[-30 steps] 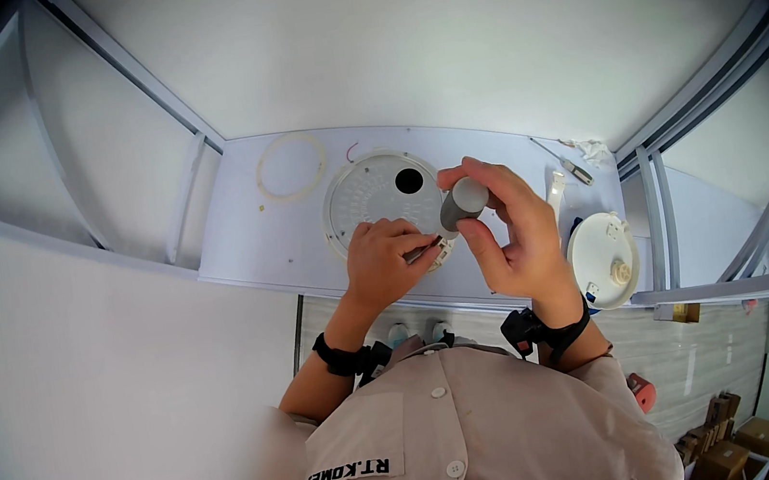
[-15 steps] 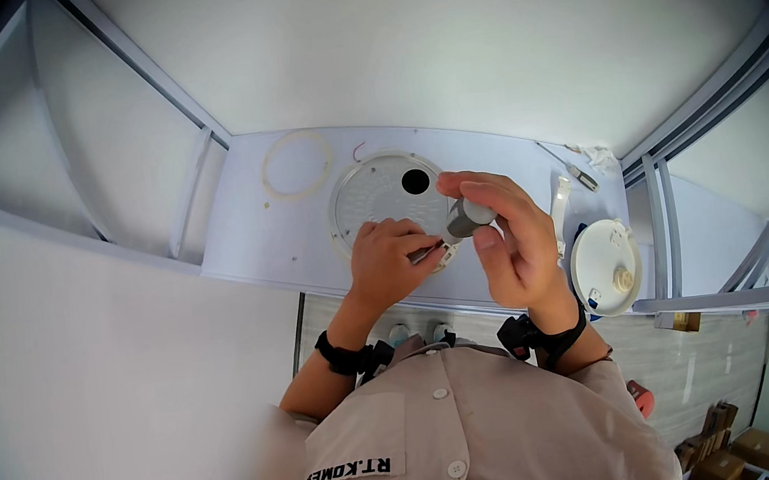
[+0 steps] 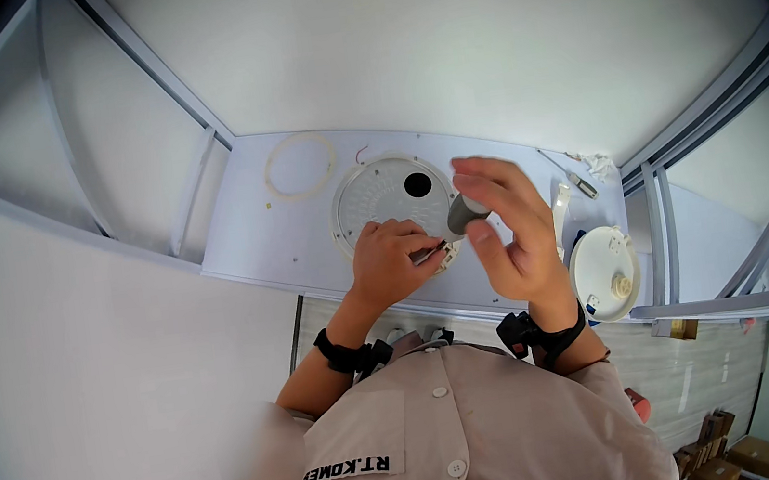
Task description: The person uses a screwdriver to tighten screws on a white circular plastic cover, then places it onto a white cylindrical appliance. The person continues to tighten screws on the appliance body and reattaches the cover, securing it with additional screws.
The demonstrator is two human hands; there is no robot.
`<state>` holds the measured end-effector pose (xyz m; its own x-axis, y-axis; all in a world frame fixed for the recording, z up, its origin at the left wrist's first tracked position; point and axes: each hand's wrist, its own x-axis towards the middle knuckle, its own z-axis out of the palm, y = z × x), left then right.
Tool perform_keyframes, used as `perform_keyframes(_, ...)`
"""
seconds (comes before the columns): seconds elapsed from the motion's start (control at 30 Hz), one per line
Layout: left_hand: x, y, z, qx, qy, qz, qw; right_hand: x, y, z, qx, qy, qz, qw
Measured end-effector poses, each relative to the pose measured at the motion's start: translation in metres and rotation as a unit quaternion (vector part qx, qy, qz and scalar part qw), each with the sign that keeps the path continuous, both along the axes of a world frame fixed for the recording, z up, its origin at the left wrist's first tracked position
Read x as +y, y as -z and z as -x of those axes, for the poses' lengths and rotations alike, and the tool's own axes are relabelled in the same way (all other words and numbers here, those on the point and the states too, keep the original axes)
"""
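Observation:
My right hand (image 3: 518,237) is curled loosely around the thick grey handle of a screwdriver (image 3: 466,216), its thumb against the near side and its fingers stretched beyond the far side. The handle tilts over the near right rim of a round whitish disc (image 3: 368,189) with a black round patch. At that rim my left hand (image 3: 392,260) is closed, pinching a small dark metallic piece (image 3: 425,254) beside the tool's lower end. What this piece is, I cannot make out. A small cream fitting (image 3: 446,256) shows at the rim beside my left fingertips.
On the white table (image 3: 254,243) a cream ring (image 3: 273,188) lies at the back left. To the right are another screwdriver (image 3: 581,183), a white strip (image 3: 560,214) and a round cream cover (image 3: 601,260) over the table's edge. White panels and metal frames surround the table.
My right fingers have loosened and spread slightly around the handle, and the hand has shifted a little to the right. My left hand keeps its pinch at the rim.

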<state>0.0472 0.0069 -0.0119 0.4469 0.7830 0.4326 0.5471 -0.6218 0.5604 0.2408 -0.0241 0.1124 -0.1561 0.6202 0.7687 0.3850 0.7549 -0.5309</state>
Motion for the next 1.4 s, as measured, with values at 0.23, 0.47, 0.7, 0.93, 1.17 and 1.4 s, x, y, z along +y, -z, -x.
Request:
perform_keyframes(0.23, 0.001, 0.002, 0.001, 0.002, 0.004, -0.004, 1.0, -0.003, 0.006, 0.0, 0.039, 0.015, 0.036, 0.998)
perform_keyframes(0.47, 0.002, 0.005, 0.002, 0.0, 0.009, 0.0, 1.0, -0.001, -0.001, -0.004, -0.032, 0.021, -0.013, 0.999)
perform_keyframes(0.7, 0.001, 0.0, 0.001, 0.003, 0.013, 0.019, 1.0, 0.002, 0.017, 0.006, 0.125, -0.024, 0.049, 0.991)
perform_keyframes(0.93, 0.0, 0.0, 0.0, -0.019, 0.004, 0.018, 1.0, -0.001, 0.015, -0.004, -0.034, 0.042, -0.002, 0.999)
perform_keyframes(1.17, 0.001, -0.001, 0.002, -0.013, 0.0, 0.04, 0.999, 0.0, 0.01, -0.004, 0.011, -0.055, 0.021, 0.998)
perform_keyframes(1.4, -0.002, 0.001, 0.002, -0.005, 0.005, 0.018, 1.0, -0.005, 0.017, -0.004, -0.057, 0.019, -0.001, 0.998)
